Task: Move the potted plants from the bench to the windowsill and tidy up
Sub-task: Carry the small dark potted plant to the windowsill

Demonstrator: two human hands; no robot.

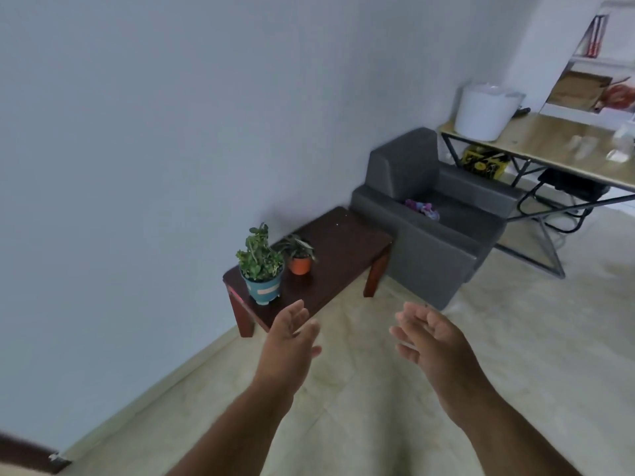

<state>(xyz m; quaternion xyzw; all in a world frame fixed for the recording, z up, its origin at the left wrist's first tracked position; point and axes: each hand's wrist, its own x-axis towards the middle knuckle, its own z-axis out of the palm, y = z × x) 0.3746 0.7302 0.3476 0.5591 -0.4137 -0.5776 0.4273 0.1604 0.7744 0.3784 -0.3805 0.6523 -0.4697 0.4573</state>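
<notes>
On the dark wooden tabletop [343, 242], at its near end, stand two potted plants, just beside each other. Blue pot [263, 291]: nearest the tabletop's corner, upright, bushy small-leaved green plant. Orange pot [300, 265]: smaller, just behind and right of the blue one, upright, long dark striped leaves. Far half of the tabletop bare; its long edge runs along the pale wall [137, 132].

Left hand [292, 338]: raised above the floor in front of the tabletop's near corner, near the blue pot but apart from it; grip released, fingers straight, holding nothing. Right hand [426, 341]: further from the tabletop, same height, palm turned inward; grip released, fingers loosely spread, nothing held.

Beyond the tabletop's far end: grey armchair [439, 235], touching or just beside it, a purple item [422, 207] on the seat. Further off, a light desk [549, 149] carrying a white bucket [481, 111].
</notes>
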